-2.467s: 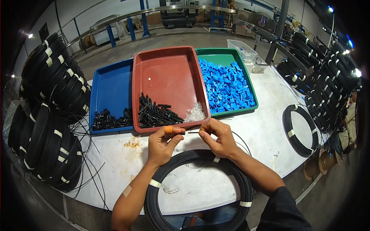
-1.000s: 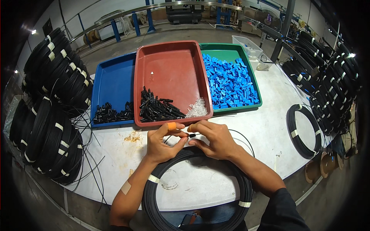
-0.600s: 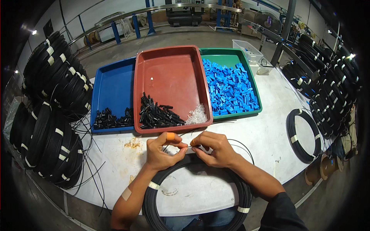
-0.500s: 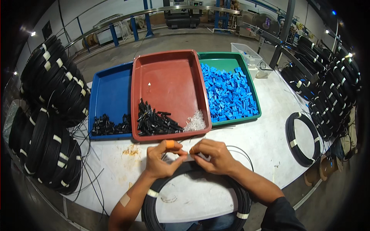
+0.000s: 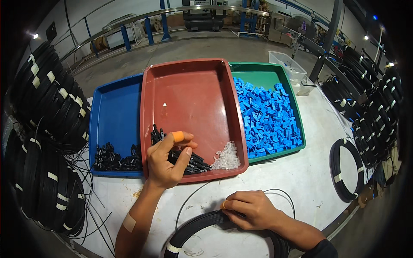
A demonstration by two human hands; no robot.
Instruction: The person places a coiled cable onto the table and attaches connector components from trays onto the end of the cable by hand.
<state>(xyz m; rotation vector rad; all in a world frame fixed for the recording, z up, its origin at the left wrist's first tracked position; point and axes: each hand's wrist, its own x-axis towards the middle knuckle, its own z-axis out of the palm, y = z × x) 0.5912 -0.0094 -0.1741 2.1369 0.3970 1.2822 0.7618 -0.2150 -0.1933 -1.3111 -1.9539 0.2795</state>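
Note:
My left hand [image 5: 168, 158], an orange cover on one finger, is over the front of the red tray [image 5: 193, 69]. Its thumb and fingers are apart, nothing visible between them. Just beneath lie slim black connector parts [image 5: 195, 165], partly hidden by the hand. Small clear plastic pieces [image 5: 226, 157] are heaped to their right. My right hand [image 5: 254, 210] is closed in a pinch at the top of a coil of black cable [image 5: 193, 228]. A thin cable end [image 5: 282, 192] loops out behind it; the fingertips hide exactly what they grip.
A blue tray [image 5: 114, 94] with black parts stands left; a green tray [image 5: 262, 69] full of blue clips stands right. Stacked cable coils [image 5: 51, 103] rise at the left, more [image 5: 378, 107] at the right. One taped coil [image 5: 337, 176] lies on the white table [image 5: 309, 189].
My hands were together above the coil. The left has moved up and forward over the red tray, its fingers parting; the right stays pinched at the coil, now lower in view.

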